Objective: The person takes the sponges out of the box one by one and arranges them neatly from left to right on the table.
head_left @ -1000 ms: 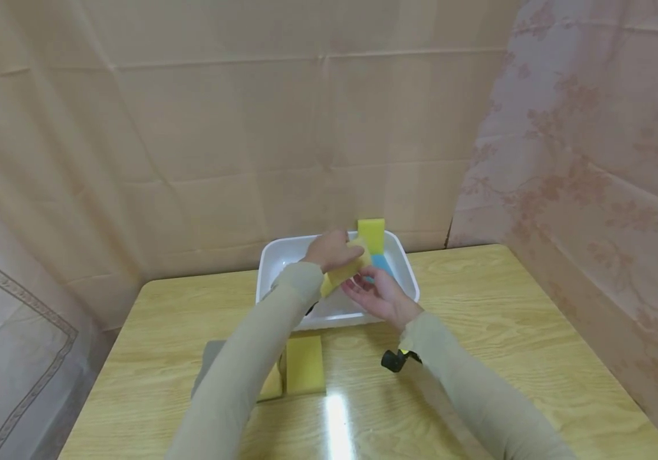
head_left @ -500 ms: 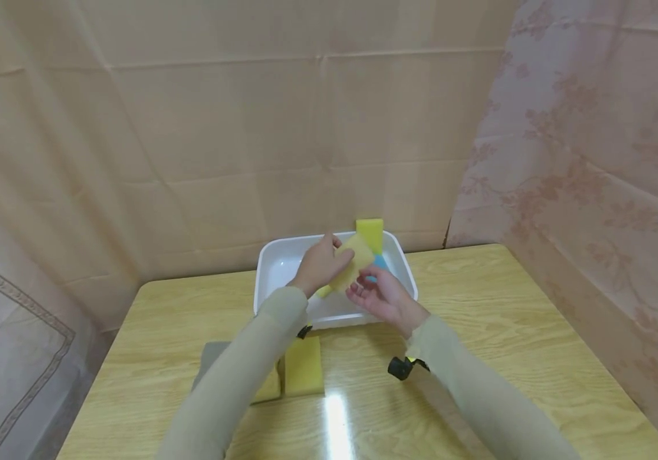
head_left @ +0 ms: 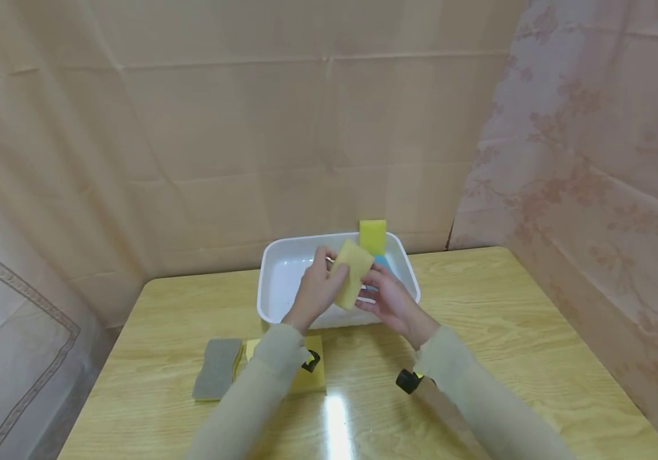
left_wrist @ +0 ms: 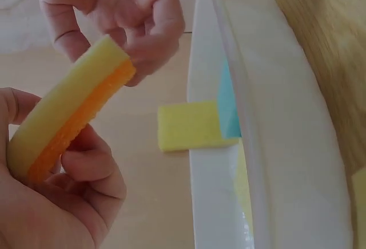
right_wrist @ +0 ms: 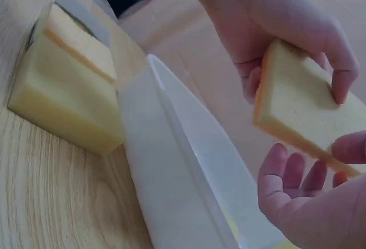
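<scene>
My left hand (head_left: pixel 313 291) grips a yellow sponge (head_left: pixel 352 273) with an orange underside (left_wrist: pixel 68 109), held tilted on edge above the white tub (head_left: pixel 271 300). My right hand (head_left: pixel 391 300) meets it from the right. Its thumb (right_wrist: pixel 349 149) lies on the sponge's edge (right_wrist: pixel 303 111) and its fingers (left_wrist: pixel 151 43) curl round the far end. Inside the tub, a second yellow sponge (head_left: pixel 372 236) leans against the back right wall, with a blue sponge (head_left: pixel 382 261) beside it.
On the wooden table near the tub's front rim (right_wrist: pixel 177 163) lie a grey-topped sponge (head_left: pixel 216 368) and a yellow sponge (head_left: pixel 312 378), partly under my left sleeve. Cloth walls close in the table at the back and right.
The left hand drew the sponge back from the tub's far corner and turned it more upright. The right hand closed in on its end. The grey-topped sponge came out from under my left arm.
</scene>
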Demonstrator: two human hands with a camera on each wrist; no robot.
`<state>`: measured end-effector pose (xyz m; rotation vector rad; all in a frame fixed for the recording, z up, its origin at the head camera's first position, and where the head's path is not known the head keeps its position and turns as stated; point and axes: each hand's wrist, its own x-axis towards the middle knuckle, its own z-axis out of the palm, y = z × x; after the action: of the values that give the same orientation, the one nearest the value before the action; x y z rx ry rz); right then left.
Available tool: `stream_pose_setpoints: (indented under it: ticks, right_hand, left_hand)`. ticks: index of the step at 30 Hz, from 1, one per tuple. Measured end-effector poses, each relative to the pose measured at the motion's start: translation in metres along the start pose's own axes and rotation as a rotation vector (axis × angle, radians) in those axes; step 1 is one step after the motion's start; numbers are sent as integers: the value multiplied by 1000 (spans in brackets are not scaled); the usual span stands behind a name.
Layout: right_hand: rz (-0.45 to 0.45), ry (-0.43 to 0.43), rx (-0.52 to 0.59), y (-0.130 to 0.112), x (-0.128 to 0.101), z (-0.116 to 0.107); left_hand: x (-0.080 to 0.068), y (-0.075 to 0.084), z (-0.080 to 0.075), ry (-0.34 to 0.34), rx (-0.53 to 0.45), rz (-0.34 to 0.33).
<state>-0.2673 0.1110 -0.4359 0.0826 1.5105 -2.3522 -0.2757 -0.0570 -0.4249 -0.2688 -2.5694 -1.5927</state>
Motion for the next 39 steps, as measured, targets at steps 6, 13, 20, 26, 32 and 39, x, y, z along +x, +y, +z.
stream_pose_setpoints:
  ticks: [6,13,20,26,32,39]
  right_hand:
    - [-60,8,-83,-1,-9,-2]
    - [-133,-38,-283,2,-16,-9]
    - [-176,-145,-459,1,-27,-13]
    - [-145,-242,-516,5,-35,-19]
    - [-134,-271,-533,13,-37,-23]
    - [-130,-301,-578,11,-40,-25]
  left_hand:
    - [-13,-1,0,-29,-73,-8]
    - [-28,-6,-5,-77,-91,-2]
    - [-47,-15,-18,-157,-61,-13]
    - [-63,-26,-21,-211,-98,-42]
    - [-71,-32,-21,-244,-115,-61]
    - [-74,-33,-23,-286,-109,-49]
